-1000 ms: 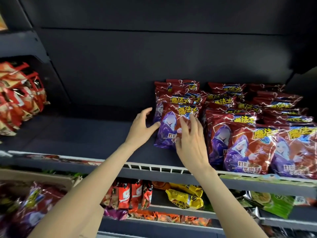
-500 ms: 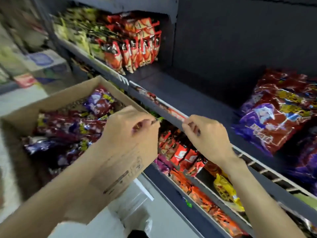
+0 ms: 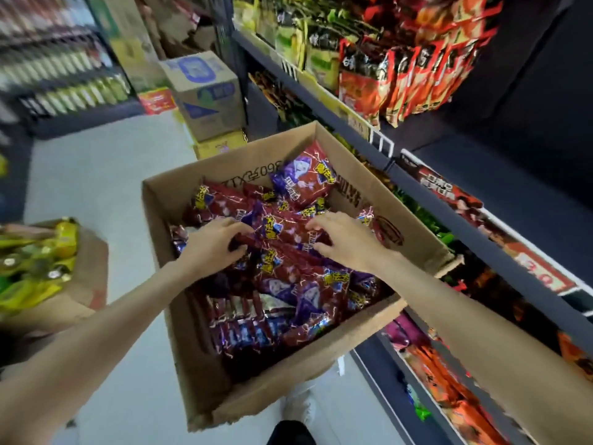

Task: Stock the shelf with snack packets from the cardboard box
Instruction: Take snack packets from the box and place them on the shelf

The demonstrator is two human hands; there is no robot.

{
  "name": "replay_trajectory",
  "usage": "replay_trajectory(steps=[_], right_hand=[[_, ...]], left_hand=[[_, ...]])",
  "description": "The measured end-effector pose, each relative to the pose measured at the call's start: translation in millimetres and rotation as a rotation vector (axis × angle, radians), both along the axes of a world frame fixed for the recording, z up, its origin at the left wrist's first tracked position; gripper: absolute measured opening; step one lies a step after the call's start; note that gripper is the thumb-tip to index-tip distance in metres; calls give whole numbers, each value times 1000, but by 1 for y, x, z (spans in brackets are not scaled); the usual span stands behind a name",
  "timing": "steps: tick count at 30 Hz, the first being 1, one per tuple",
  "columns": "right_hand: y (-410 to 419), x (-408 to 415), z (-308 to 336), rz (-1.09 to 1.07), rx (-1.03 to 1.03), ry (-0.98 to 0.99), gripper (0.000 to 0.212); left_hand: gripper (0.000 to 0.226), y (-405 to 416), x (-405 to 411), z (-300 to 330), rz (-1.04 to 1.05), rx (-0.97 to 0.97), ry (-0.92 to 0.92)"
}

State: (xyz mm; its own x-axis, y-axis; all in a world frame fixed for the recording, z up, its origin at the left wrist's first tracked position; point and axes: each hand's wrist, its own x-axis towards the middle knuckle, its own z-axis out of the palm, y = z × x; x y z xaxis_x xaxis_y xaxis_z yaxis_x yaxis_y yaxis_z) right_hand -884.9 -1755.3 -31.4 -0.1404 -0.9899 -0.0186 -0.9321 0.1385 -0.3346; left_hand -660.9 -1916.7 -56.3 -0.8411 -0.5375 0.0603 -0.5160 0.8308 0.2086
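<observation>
An open cardboard box (image 3: 179,293) stands on the floor beside the shelving, full of red and purple snack packets (image 3: 301,178). Both my hands are down inside it. My left hand (image 3: 210,247) curls its fingers and thumb round a red packet (image 3: 279,234) at the top of the heap. My right hand (image 3: 345,240) grips the same bunch of packets from the right side. The dark shelf (image 3: 500,184) with bare space runs along the right, above the box.
Red and green packets (image 3: 394,69) fill the shelf's far end. Lower shelves (image 3: 449,374) hold orange and red packets. A second box with yellow-green packets (image 3: 38,255) stands at the left. Stacked cartons (image 3: 205,94) block the aisle end. My shoe (image 3: 296,409) is below the box.
My hands left the packets on the shelf, swung left and down, and now reach into the cardboard box and take hold of packets. My view turned from the shelf to the box.
</observation>
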Motion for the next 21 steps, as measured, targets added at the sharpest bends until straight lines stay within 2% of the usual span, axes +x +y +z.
replay_trajectory(steps=[4, 7, 10, 13, 16, 21], right_hand=[[-59, -8, -47, 27, 167, 148, 56], [-85, -13, -74, -25, 191, 155, 67], [-103, -15, -95, -21, 202, 129, 71], [-112, -11, -107, -15, 201, 151, 72], [-117, -12, -109, -22, 190, 226, 68], [-114, -19, -114, -44, 230, 180, 57]], left_hand=[[49, -36, -25, -23, -21, 53, -190], [69, -37, -48, -49, -34, 115, -330], [73, -32, -62, -75, -68, 83, -394], [78, -32, -70, -90, -105, 54, -378], [71, -31, -77, -95, -128, 74, -347], [55, -33, -82, -93, -157, 129, -327]])
